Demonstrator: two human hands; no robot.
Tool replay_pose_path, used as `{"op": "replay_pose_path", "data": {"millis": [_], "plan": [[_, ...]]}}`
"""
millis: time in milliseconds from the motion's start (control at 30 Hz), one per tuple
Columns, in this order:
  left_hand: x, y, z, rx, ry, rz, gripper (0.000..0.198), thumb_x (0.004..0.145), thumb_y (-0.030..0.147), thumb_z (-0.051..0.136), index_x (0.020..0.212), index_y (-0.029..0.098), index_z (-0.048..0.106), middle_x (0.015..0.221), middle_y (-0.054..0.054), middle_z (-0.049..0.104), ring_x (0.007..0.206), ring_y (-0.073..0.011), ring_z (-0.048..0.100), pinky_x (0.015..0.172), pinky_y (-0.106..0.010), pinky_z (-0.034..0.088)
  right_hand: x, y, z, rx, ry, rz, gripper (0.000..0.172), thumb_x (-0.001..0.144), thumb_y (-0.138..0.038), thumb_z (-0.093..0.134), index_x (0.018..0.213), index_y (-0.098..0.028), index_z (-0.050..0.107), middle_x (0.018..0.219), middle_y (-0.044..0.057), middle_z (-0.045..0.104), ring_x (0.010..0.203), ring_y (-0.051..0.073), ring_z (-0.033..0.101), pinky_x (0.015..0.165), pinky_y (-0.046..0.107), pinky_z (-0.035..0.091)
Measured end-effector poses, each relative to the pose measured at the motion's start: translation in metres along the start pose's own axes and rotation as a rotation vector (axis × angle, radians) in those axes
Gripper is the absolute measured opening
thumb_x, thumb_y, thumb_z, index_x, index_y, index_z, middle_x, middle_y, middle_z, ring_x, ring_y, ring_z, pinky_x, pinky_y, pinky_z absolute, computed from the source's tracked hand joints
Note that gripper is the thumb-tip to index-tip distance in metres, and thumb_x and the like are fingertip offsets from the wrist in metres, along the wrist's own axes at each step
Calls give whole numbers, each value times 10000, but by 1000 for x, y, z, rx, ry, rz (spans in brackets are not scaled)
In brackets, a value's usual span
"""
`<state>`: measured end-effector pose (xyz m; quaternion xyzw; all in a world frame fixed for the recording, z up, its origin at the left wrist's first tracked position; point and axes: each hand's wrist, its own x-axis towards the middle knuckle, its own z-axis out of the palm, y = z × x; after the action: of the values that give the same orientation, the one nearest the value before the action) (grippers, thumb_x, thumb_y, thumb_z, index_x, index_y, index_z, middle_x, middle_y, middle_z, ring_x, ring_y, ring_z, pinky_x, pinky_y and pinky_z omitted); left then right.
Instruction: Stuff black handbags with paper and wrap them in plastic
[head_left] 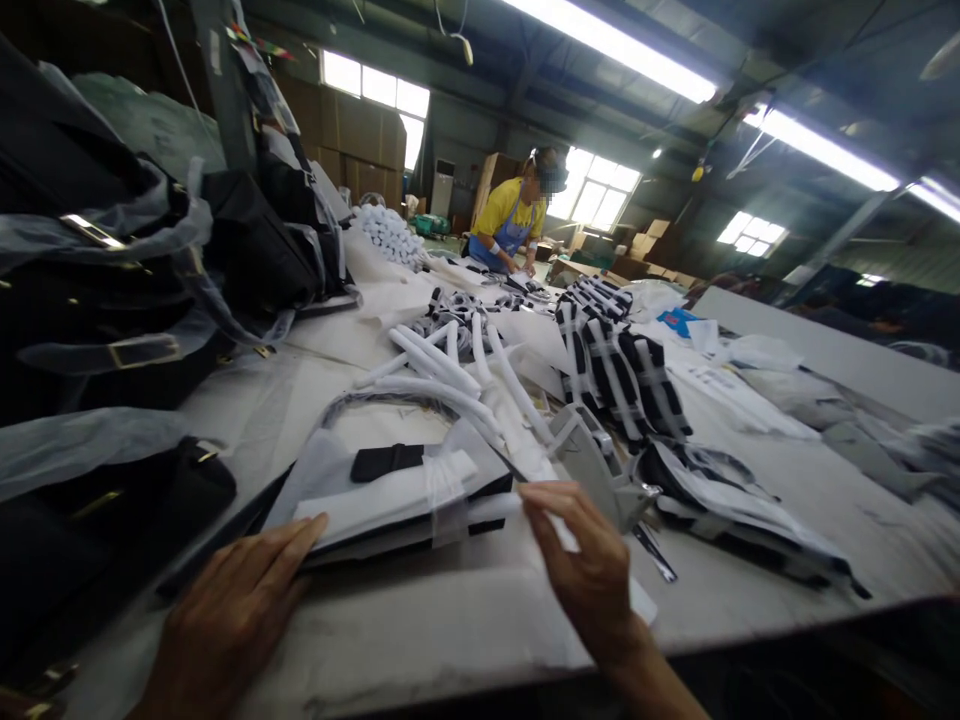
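Note:
A black bag (390, 461) lies near the table's front edge, with a white sheet (390, 497) over it and a translucent band (448, 497) around one end. My left hand (244, 600) rests on the bag's left end, fingers stretched out and holding nothing. At its right end, my right hand (581, 560) pinches the tip of a white padding strip (495, 507) between thumb and fingers. Behind the bag, a handle wrapped in white foam (442, 392) arches up.
Wrapped black bags (150, 270) crowd the left side. White foam tubes (480, 370) lie mid-table, beside wrapped black straps (615, 370). A tape dispenser (592, 460) stands behind my right hand. Another black bundle (742, 510) lies right. A person in yellow (499, 215) works at the far end.

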<state>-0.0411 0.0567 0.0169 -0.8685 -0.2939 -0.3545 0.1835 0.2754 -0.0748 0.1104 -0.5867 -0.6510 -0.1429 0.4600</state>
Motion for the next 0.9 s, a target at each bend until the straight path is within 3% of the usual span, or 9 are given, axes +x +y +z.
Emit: {"op": "replay_pose_path", "data": {"millis": [67, 133, 267, 367, 467, 600, 733, 800, 900], "plan": [[-1, -2, 0, 3, 6, -25, 376, 987, 302, 407, 1319, 202, 554, 1110, -76, 697, 910, -239, 658, 852, -371, 444, -8, 30, -20, -113, 0, 249, 150, 922, -296, 579, 924, -223, 710, 874, 61, 737, 800, 213, 693, 736, 333, 554], [-2, -2, 1, 13, -5, -56, 379, 991, 315, 410, 1325, 199, 546, 1118, -76, 694, 912, -245, 654, 846, -379, 442, -18, 56, -24, -163, -110, 473, 222, 878, -402, 613, 912, -212, 723, 870, 67, 740, 741, 222, 688, 668, 336, 546], [-1, 1, 2, 32, -15, -82, 374, 996, 317, 401, 1315, 190, 550, 1097, -85, 694, 899, -251, 650, 834, -386, 442, -29, 92, 0, -176, -298, 741, 402, 774, -520, 672, 983, -181, 729, 835, 74, 744, 722, 241, 693, 691, 359, 532], [-1, 2, 2, 18, -5, -66, 373, 992, 302, 408, 1317, 182, 547, 1106, -87, 693, 902, -247, 651, 846, -381, 445, -27, 107, 16, -183, -358, 806, 351, 769, -511, 662, 863, -181, 732, 704, 50, 718, 684, 239, 685, 663, 341, 513], [-1, 2, 2, 8, 3, -78, 375, 984, 290, 427, 1325, 187, 543, 1106, -80, 695, 908, -241, 655, 848, -371, 450, -22, 113, 18, -170, -387, 783, 270, 791, -441, 633, 718, -191, 704, 613, 25, 678, 616, 220, 660, 620, 320, 495], [-1, 3, 1, 5, 10, -95, 365, 984, 280, 435, 1317, 179, 544, 1078, -81, 698, 894, -236, 655, 830, -361, 450, -21, 102, 9, -171, -393, 598, 205, 842, -392, 616, 806, -210, 703, 793, 35, 712, 746, 214, 667, 731, 333, 504], [2, 5, 0, 1, 21, -95, 349, 988, 271, 433, 1304, 177, 548, 1060, -80, 699, 876, -236, 651, 811, -360, 451, -27, 84, 0, -281, -653, 207, 238, 783, -264, 728, 1018, -235, 704, 940, 38, 702, 828, 204, 669, 764, 308, 517], [2, 5, 1, 6, 20, -96, 347, 985, 275, 439, 1297, 175, 553, 1065, -83, 699, 872, -240, 651, 812, -367, 453, -30, 79, -2, -385, -805, 140, 299, 726, -212, 777, 1016, -232, 704, 915, 37, 701, 843, 221, 669, 744, 303, 516], [0, 5, 2, 15, 10, -103, 342, 979, 264, 453, 1291, 170, 558, 1091, -86, 694, 893, -247, 649, 823, -372, 454, -33, 77, -2, -443, -909, 126, 327, 743, -172, 758, 1055, -231, 679, 897, 29, 707, 835, 218, 673, 723, 292, 501]]}}
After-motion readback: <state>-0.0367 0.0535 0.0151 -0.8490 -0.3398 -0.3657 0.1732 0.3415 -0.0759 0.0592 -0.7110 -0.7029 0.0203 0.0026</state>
